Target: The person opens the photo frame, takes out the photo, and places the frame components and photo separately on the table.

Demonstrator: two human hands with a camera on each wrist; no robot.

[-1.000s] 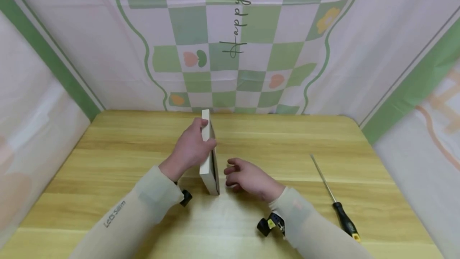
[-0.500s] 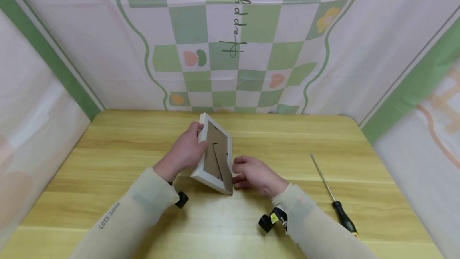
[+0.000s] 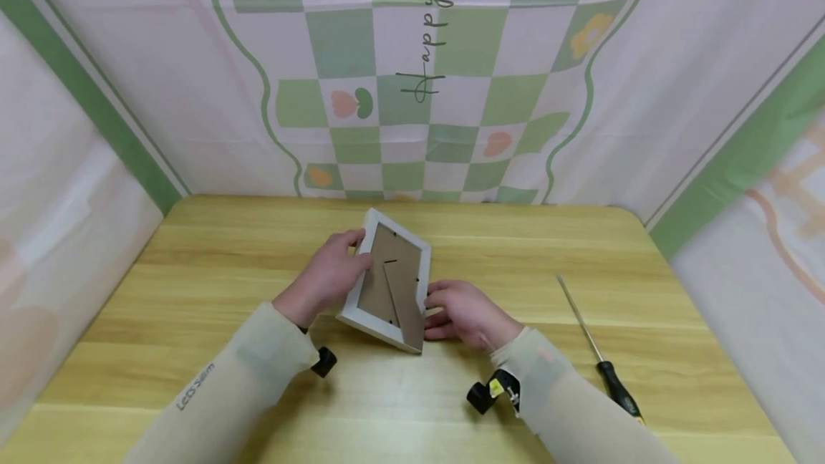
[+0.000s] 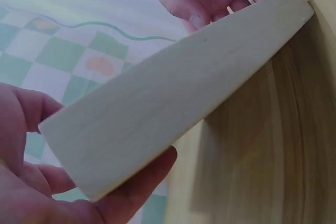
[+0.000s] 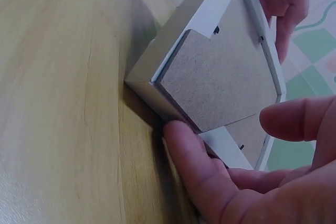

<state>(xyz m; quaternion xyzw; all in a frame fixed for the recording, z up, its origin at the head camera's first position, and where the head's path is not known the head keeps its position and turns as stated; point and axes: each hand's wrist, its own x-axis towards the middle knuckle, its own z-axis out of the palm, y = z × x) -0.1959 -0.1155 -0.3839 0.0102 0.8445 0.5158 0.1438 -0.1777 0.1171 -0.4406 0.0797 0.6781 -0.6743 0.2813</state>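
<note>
A picture frame (image 3: 375, 288), pale-edged with a brown backboard, is tilted with its back towards the head camera. My left hand (image 3: 324, 272) grips its left side, thumb over the back rim. In the left wrist view the left fingers (image 4: 142, 182) wrap round the pale edge. At the opposite side, my right hand (image 3: 467, 312) has its fingertips against the rim. The right wrist view shows the right thumb (image 5: 294, 119) held off the back. A flap-like stand (image 5: 210, 82) lies against the backboard and reaches past one edge. The frame's front is hidden.
A screwdriver (image 3: 612, 378) with a black and yellow handle lies at the right of the wooden table (image 3: 193, 249). Behind the table hangs a green-and-white checked curtain (image 3: 464, 41). More cloth hangs at both sides.
The frame has turned from nearly edge-on to showing its back, its right side swinging rightward. The right hand, apart from it before, now touches its rim. The left hand keeps its hold.
</note>
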